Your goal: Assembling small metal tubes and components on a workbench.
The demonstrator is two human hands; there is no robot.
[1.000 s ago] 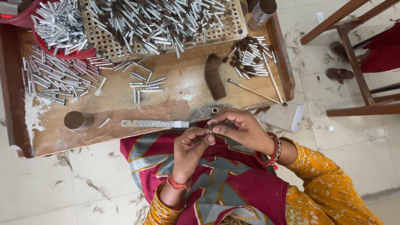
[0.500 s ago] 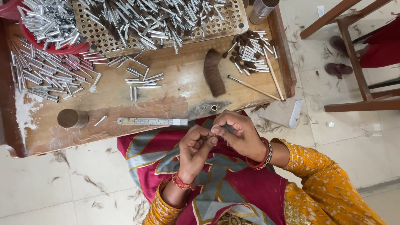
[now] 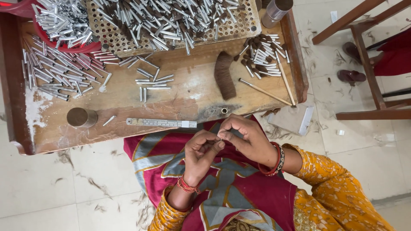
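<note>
Step in hand, as judged: fine fingertip work over the lap, below the wooden bench at frame centre. The left hand and right hand meet fingertip to fingertip, fingers curled, pinching something too small to identify. Next move calls for precise alignment. Small silver metal tubes lie on the bench above.

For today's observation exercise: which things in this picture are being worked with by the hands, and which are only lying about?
In hand:
- left hand and right hand, fingertips pinched together over the lap; whatever they pinch is too small to make out

Lying about:
- metal ruler
- bundle of brown hair
- loose metal tubes
- perforated board
- thin sticks
- small metal cup
</note>
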